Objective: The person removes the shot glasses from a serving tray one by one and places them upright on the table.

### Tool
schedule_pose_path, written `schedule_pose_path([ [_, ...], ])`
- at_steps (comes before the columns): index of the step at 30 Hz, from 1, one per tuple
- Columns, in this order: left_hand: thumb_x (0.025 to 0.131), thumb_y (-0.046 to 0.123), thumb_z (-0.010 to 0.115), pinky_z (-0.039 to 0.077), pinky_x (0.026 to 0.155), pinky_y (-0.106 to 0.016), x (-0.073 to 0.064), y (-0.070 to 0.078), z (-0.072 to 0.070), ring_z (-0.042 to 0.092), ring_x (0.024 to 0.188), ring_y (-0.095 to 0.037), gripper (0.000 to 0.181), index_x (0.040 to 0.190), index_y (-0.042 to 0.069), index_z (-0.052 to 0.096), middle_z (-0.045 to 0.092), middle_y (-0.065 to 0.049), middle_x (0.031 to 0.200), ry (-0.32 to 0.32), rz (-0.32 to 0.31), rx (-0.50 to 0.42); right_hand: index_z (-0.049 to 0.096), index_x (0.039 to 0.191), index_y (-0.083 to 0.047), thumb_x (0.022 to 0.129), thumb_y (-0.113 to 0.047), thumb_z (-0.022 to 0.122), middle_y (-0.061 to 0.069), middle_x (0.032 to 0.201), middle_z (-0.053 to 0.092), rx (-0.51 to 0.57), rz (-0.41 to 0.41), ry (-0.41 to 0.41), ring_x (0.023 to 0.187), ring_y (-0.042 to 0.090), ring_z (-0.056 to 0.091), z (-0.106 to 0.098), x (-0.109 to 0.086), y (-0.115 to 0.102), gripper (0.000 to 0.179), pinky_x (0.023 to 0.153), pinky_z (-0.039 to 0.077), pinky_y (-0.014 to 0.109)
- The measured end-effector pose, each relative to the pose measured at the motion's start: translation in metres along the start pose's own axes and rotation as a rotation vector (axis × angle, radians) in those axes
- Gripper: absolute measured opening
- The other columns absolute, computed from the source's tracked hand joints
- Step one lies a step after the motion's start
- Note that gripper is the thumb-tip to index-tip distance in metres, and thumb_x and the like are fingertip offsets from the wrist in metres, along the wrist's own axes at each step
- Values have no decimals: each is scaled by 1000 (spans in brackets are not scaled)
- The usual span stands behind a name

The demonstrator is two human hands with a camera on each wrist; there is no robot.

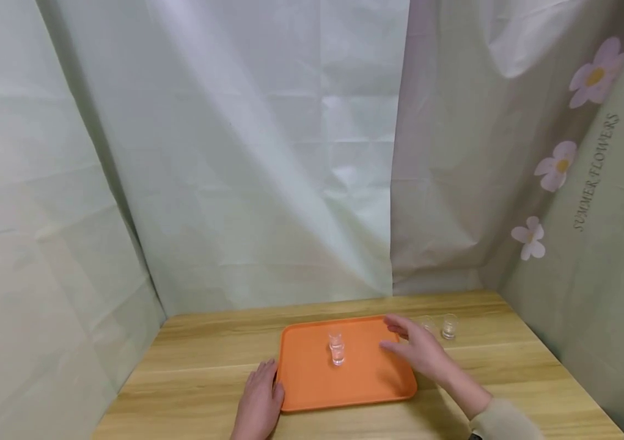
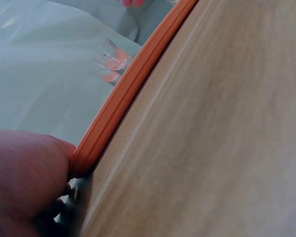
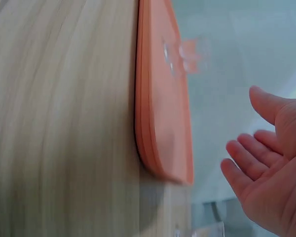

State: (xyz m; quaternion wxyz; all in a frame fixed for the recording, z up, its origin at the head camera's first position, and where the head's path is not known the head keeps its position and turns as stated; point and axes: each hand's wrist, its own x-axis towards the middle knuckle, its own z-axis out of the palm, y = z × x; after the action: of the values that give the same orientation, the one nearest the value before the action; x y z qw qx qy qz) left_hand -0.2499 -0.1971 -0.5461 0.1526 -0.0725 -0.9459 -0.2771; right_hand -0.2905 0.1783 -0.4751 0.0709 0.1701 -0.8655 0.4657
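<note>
An orange tray [image 1: 312, 382] lies on the wooden table, with two small clear shot glasses on it, the front glass [image 1: 338, 355] standing close before the rear glass [image 1: 335, 338]. My left hand [image 1: 259, 397] rests at the tray's left side, fingers fairly straight; in the left wrist view its thumb [image 2: 61, 148] touches the tray's corner. Over the tray's right edge hovers my right hand [image 1: 418, 349], fingers and thumb spread apart, holding nothing. The right wrist view shows that hand's empty palm [image 3: 281, 182] facing the tray.
Two more clear glasses stand on the table right of the tray: one glass [image 1: 449, 327] in plain sight, the other glass [image 1: 428, 322] partly behind my right hand. Pale curtains [image 1: 262, 183] enclose the table [image 1: 207, 342] at the back and sides.
</note>
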Motion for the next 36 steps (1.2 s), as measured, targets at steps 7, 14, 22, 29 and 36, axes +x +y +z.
schedule_pose_path([
  [7,100,4,69,38,124,-69,2,1,-1,54,144,-54,43,140,-12,65,64,-33,146,-9,-12,-10,69,138,6,102,-18,81,25,136,72,101,-76,-130,122,41,72,31,11,-7,45,106,59,57],
  [14,100,3,70,38,123,-69,3,3,-3,55,143,-54,42,139,-12,66,64,-33,146,2,0,-8,69,134,11,99,-13,83,25,128,74,145,-62,-134,115,40,73,58,22,-8,45,102,62,51],
  [22,99,3,70,38,123,-69,0,4,-3,54,143,-54,43,139,-12,66,64,-33,146,-11,-9,-16,68,134,8,97,-16,86,14,120,75,193,-5,-145,112,34,73,82,24,-11,48,97,62,39],
  [29,100,4,69,36,125,-69,2,4,-2,53,145,-54,43,140,-12,65,63,-32,148,-7,-17,-17,69,130,6,95,-15,88,8,115,75,171,8,-96,105,26,73,95,29,-15,45,89,61,30],
  [36,99,3,70,39,123,-68,0,3,-2,55,143,-54,42,138,-12,66,65,-32,145,8,8,-13,70,120,2,96,-13,87,6,107,73,171,12,-82,99,20,70,101,27,-16,33,81,58,26],
])
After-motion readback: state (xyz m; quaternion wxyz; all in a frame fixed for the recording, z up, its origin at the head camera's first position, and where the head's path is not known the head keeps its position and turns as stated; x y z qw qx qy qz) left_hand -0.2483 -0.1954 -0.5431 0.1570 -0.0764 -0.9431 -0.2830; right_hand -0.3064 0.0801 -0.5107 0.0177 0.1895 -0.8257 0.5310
